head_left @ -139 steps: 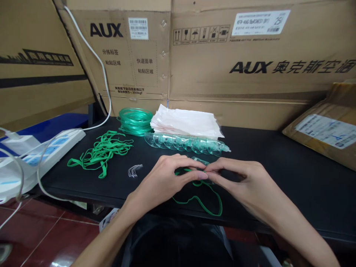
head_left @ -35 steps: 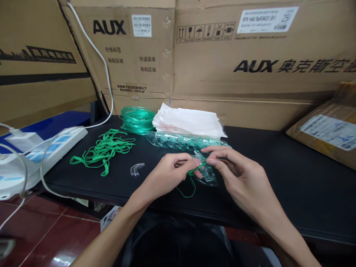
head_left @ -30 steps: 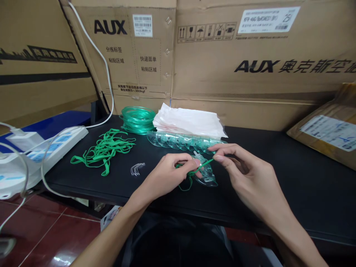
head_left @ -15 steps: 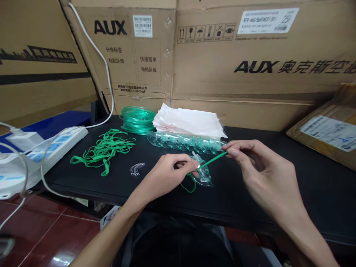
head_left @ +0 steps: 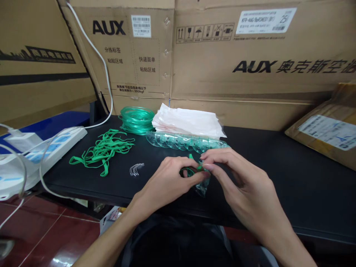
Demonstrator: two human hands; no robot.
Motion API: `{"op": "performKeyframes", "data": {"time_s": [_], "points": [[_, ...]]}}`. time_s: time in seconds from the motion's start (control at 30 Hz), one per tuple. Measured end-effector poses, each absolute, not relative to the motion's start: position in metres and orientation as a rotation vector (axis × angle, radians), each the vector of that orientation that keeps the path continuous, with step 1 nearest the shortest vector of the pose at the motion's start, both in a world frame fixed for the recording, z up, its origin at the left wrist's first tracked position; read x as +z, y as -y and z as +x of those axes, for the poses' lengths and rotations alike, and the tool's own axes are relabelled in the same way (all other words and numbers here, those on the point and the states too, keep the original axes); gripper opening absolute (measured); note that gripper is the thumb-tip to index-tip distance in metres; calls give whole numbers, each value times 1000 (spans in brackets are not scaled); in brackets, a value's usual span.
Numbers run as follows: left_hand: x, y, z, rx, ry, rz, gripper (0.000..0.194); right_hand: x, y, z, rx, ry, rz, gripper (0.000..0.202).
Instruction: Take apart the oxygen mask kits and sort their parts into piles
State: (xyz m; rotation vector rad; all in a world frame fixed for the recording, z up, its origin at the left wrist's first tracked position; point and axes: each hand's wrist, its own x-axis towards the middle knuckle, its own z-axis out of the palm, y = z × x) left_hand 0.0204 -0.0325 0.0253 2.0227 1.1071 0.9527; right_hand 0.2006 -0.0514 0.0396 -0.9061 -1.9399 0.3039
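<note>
My left hand [head_left: 174, 178] is closed on a clear green plastic mask [head_left: 202, 188], which hangs partly hidden beneath the fingers. A green elastic strap [head_left: 191, 171] loops within that grip. Thumb and fingertips of my right hand [head_left: 239, 181] pinch the strap at the mask's edge, right beside the left fingertips. Just behind the hands lies a row of overlapping clear green masks [head_left: 178, 141]. A tangled pile of green straps [head_left: 108, 148] rests on the black table at the left, and several thin metal strips [head_left: 136, 169] lie between it and my left hand.
Coiled green tubing [head_left: 137, 120] and a stack of white bags [head_left: 189, 122] stand at the back, before large cardboard boxes [head_left: 211, 81]. A white power strip [head_left: 59, 144] with cables occupies the left. A wrapped parcel [head_left: 325, 129] sits at the right edge of the black table [head_left: 278, 163].
My right hand has moved left, bringing the strap's end to the mask beside my left hand. The strap is no longer stretched between the hands. The mask has tilted beneath my fingers.
</note>
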Motion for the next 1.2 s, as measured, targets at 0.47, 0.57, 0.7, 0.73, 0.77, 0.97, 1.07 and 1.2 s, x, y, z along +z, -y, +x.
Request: {"op": "performKeyframes", "data": {"time_s": [0.47, 0.57, 0.7, 0.73, 0.77, 0.97, 1.07, 1.2], "points": [[17, 24, 17, 1198, -953, 1633, 22, 22, 32, 198, 1022, 1393, -1098, 42], [20, 24, 17, 1155, -897, 1598, 22, 21, 32, 196, 1080, 1339, -1037, 44], [26, 23, 17, 1161, -849, 1522, 32, 23, 31, 196, 1089, 1325, -972, 39], [27, 23, 17, 1168, -843, 1503, 33, 23, 31, 196, 1105, 1320, -949, 38], [28, 23, 18, 1170, -834, 1488, 31, 22, 30, 196, 1124, 1312, -927, 39], [28, 26, 22, 1176, -760, 1421, 33, 13, 27, 192, 1250, 1268, -891, 50], [27, 27, 20, 1132, -891, 1536, 35, 20, 30, 196, 1183, 1256, -922, 47], [30, 29, 8, 1081, -1118, 1762, 32, 27, 29, 226, 961, 1263, -1039, 53]]}}
